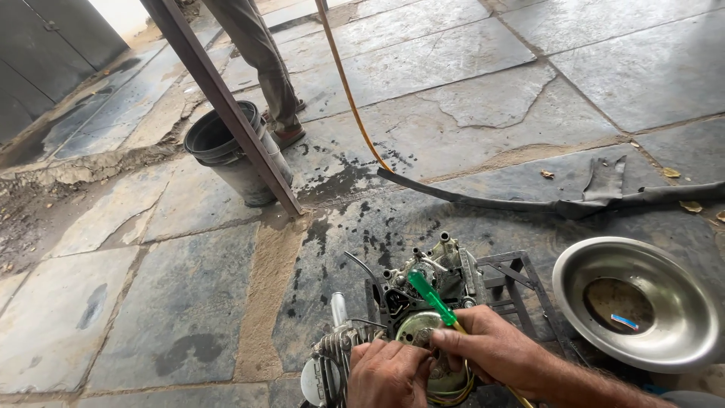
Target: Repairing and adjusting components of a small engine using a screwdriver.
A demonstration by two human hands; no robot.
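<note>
The greasy grey metal engine block (423, 302) sits on the stone floor (181, 302) near the bottom edge of the view, partly resting on a dark angular metal frame (513, 276). The left hand (387, 374) lies on the engine's round cover, fingers curled down onto it; whether it grips anything there cannot be told. The right hand (491, 351) is closed around a screwdriver with a translucent green plastic handle (430, 296), which tilts up and away over the engine, its tip hidden under the fingers. Thin wires and short pipe stubs stick out of the block's top.

Just right of the frame lies a shallow round steel bowl (638, 302), shiny, with a brown stain in its bottom. Beyond the engine a flat strip of black rubber (529, 200) runs across the floor to the right edge, and a thin yellow hose (347, 83) comes down from the top edge to meet it. To the upper left a dark plastic bucket (226, 151) stands beside a slanting rusty-brown metal post (226, 106); another person's trouser leg and shoe (276, 91) stand just behind. The floor is of large irregular grey slabs with sandy joints, oil-spotted around the engine. The left half of the floor lies open.
</note>
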